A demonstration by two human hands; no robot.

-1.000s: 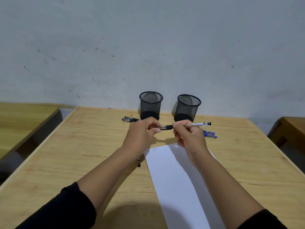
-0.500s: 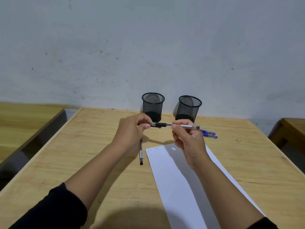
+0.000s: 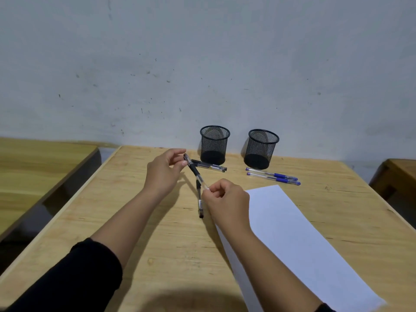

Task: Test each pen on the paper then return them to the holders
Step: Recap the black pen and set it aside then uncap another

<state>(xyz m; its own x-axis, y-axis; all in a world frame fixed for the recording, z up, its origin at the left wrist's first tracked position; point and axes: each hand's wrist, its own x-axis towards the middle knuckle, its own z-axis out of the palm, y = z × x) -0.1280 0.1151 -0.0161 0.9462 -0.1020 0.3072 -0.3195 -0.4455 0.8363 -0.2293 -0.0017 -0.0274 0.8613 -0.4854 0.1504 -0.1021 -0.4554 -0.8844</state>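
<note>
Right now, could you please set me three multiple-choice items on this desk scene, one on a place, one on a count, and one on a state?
1. Where do the two blue pens lie?
A. inside a holder
B. on the desk in front of the right mesh holder
C. on the paper

2. How many mesh holders stand on the desk?
A. one
B. two
C. three

3. How is the black pen held?
A. by both hands
B. by the left hand alone
C. not at all

Answers: 1 B, they rest on wood before that holder; 2 B, a left mesh holder stands beside it; 3 A, the right hand grips its other end.
</note>
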